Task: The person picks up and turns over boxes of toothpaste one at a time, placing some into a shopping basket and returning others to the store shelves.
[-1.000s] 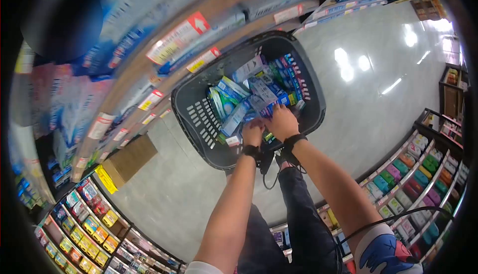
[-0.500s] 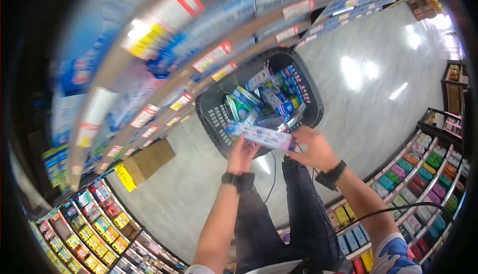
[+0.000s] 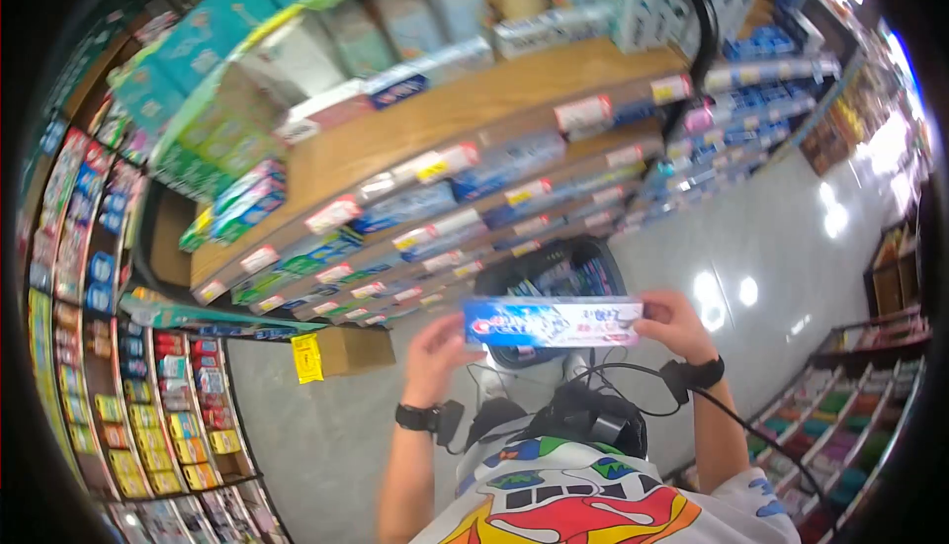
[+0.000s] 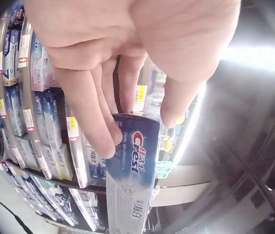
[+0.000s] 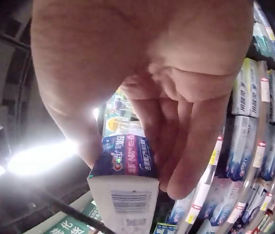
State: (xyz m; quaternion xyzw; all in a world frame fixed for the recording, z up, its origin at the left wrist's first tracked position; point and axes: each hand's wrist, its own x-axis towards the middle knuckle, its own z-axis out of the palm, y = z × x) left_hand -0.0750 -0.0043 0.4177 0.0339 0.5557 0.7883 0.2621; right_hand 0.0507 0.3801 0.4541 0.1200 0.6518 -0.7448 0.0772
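Observation:
A long blue-and-white Crest toothpaste box (image 3: 554, 322) is held level in front of my chest, one end in each hand. My left hand (image 3: 442, 343) pinches the blue logo end (image 4: 136, 146) between thumb and fingers. My right hand (image 3: 672, 324) grips the other end (image 5: 125, 165) the same way. Below and behind the box, a black shopping basket (image 3: 550, 269) full of toothpaste boxes stands on the floor, partly hidden by the box.
Wooden shelves (image 3: 465, 109) stocked with toothpaste boxes and price tags rise in front of me. A cardboard box (image 3: 351, 348) lies on the floor at their foot. More product racks (image 3: 148, 406) stand at left and at lower right (image 3: 840, 406). Grey tiled floor (image 3: 791, 248) opens to the right.
Both hands have lifted the toothpaste box up out of the basket to chest height. My head has tilted up, bringing the shelves into view.

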